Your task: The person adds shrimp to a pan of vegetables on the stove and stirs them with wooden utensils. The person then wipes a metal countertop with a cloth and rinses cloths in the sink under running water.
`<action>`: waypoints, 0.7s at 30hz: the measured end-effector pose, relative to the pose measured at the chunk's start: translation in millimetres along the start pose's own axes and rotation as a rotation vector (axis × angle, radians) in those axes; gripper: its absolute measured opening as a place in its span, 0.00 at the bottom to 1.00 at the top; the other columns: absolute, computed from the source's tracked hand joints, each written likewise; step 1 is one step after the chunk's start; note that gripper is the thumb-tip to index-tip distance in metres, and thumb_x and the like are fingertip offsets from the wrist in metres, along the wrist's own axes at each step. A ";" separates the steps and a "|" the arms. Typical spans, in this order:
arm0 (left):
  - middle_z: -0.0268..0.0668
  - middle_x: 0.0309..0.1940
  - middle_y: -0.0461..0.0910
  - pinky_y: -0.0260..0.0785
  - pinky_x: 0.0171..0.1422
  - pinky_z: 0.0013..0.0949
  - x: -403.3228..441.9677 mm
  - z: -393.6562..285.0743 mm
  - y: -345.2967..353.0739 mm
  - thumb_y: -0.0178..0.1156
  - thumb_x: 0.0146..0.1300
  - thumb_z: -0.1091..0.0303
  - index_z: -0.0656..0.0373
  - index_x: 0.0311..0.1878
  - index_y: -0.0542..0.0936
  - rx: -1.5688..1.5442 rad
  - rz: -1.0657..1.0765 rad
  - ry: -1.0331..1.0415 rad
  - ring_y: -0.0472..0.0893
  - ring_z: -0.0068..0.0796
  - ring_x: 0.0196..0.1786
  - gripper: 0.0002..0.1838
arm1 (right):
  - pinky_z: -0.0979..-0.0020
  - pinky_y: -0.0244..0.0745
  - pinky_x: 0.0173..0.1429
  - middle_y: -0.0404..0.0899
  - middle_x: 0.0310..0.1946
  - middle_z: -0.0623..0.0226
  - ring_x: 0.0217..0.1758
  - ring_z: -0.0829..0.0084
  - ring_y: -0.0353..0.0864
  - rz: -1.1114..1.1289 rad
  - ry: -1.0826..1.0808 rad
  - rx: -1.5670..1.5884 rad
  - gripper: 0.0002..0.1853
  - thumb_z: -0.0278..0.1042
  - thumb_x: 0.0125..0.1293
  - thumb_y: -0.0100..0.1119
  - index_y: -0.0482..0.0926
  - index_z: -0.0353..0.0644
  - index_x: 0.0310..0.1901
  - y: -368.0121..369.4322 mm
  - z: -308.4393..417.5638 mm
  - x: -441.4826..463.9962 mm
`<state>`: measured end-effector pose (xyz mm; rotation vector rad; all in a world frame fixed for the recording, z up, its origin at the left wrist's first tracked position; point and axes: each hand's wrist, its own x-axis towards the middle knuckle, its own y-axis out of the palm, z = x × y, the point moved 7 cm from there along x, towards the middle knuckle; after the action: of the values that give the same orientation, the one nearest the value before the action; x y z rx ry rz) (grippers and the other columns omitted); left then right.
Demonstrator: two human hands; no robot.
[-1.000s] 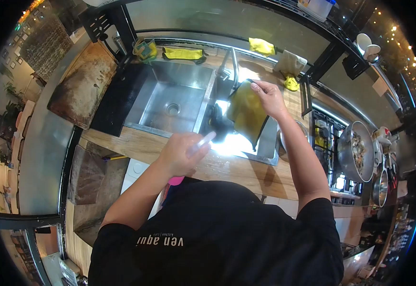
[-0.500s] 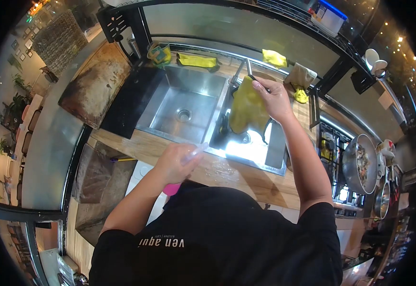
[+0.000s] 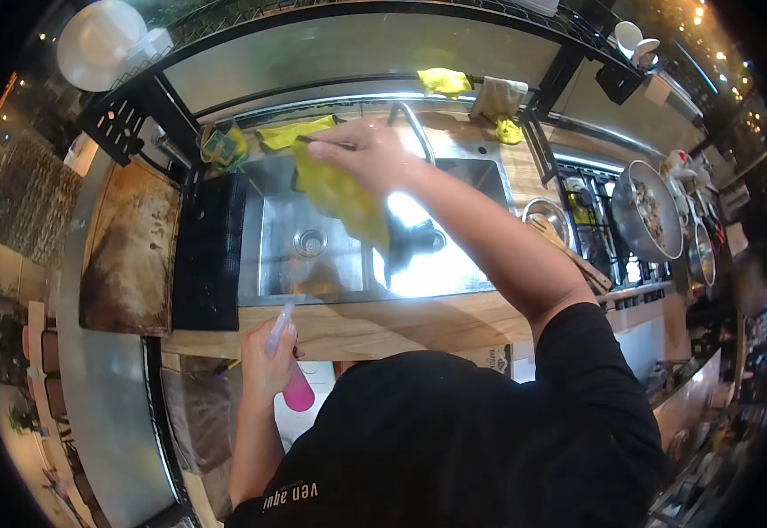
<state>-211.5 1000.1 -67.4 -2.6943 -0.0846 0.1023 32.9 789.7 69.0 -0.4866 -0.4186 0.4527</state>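
My right hand pinches a yellow-green cloth by its dark-edged top corner. The cloth hangs, slightly blurred, over the divider of the steel double sink. Closed around a clear squeeze or spray bottle with pink contents, my left hand is near the front edge of the wooden counter. The bottle's pale upper end points up toward the sink. Behind the cloth and my right wrist, the faucet is partly hidden.
Left of the sink are a black mat and a stained board. Yellow cloths lie behind it, and another yellow cloth hangs on the rail. At right, a large pan of food sits by the stove, near a metal bowl.
My right hand has carried the cloth left from the right basin to the divider. My left hand has lowered with the bottle, and the view has shifted.
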 end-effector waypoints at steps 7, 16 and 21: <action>0.39 0.25 0.82 0.77 0.30 0.33 5.1 31.0 -42.1 0.60 0.78 0.63 0.70 0.37 0.84 -0.060 -0.024 0.011 0.86 0.28 0.26 0.17 | 0.62 0.81 0.62 0.91 0.51 0.49 0.53 0.55 0.91 0.048 0.022 0.094 0.22 0.50 0.76 0.68 0.89 0.40 0.58 60.9 -4.4 23.8; 0.37 0.29 0.80 0.80 0.33 0.31 2.2 36.0 -54.0 0.58 0.81 0.61 0.70 0.42 0.83 -0.068 0.001 -0.017 0.83 0.25 0.28 0.18 | 0.59 0.80 0.67 0.89 0.56 0.48 0.60 0.49 0.89 0.183 0.065 0.038 0.24 0.55 0.77 0.64 0.89 0.43 0.60 113.9 -37.8 26.5; 0.37 0.31 0.82 0.80 0.32 0.30 1.3 63.1 -48.7 0.58 0.80 0.62 0.72 0.46 0.84 -0.007 0.088 -0.140 0.84 0.25 0.30 0.18 | 0.57 0.80 0.67 0.90 0.55 0.49 0.59 0.46 0.88 0.195 0.034 -0.004 0.25 0.57 0.78 0.62 0.90 0.45 0.60 126.7 -66.6 19.2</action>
<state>-217.8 1071.1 -103.3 -2.6950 -0.0093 0.3185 41.3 876.3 -46.3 -0.5407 -0.3400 0.6312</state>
